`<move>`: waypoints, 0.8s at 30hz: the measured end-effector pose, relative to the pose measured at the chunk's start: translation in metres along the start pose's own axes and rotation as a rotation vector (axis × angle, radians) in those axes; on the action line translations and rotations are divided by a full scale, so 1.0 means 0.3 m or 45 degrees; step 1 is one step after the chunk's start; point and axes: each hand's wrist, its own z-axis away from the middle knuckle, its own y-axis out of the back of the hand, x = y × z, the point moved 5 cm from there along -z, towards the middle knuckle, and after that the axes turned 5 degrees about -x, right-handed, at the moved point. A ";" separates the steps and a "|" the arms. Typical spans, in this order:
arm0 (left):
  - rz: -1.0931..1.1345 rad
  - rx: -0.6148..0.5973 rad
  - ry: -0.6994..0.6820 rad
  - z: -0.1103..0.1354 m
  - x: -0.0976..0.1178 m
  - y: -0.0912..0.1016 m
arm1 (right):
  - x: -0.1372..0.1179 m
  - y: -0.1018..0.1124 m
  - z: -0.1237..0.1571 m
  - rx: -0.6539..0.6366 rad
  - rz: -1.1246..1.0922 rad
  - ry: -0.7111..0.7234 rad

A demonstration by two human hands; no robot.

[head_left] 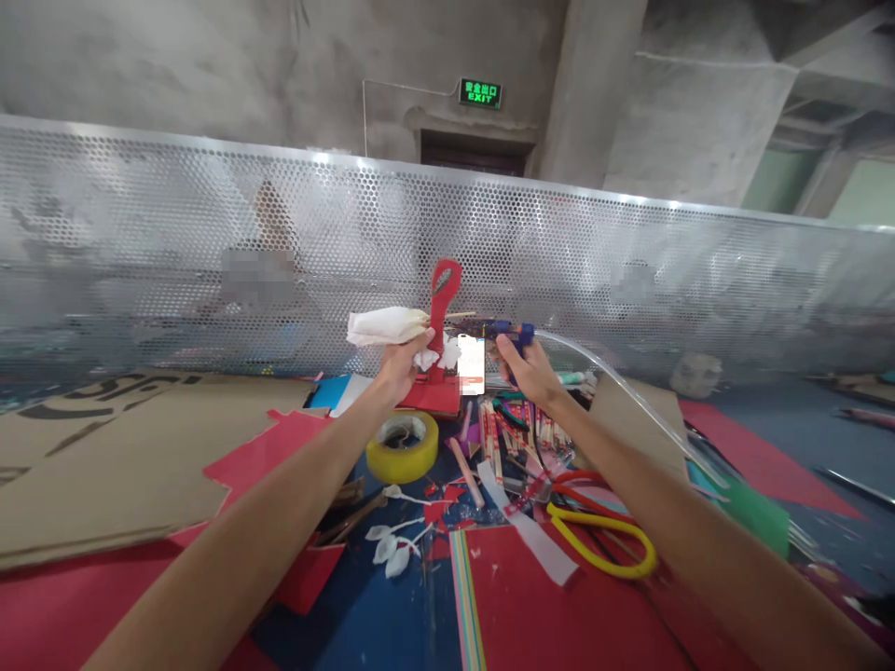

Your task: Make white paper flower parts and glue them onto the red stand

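Note:
My left hand (400,365) is closed on a white tissue-paper bundle (384,326) with a thin stick (461,314) at its right end. Opposite it, my right hand (526,366) grips a blue hot glue gun (523,334), its nozzle towards the bundle. From the gun's back a long clear glue stick (615,375) curves down to the right. Behind my left hand rises a red upright piece (442,284) with a loop on top. A lit phone (471,359) stands between my hands. Small white paper leaf shapes on stems (397,557) lie on the blue table.
A roll of yellow tape (423,457), patterned sticks (493,433) and scissors with yellow and red handles (640,564) lie nearby. Red sheets (545,606) are in front, cardboard (140,457) at left. A perforated metal panel (336,224) closes off the back.

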 end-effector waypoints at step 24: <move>0.004 0.005 -0.009 0.007 0.011 -0.018 | -0.002 -0.009 -0.005 -0.135 -0.397 -0.060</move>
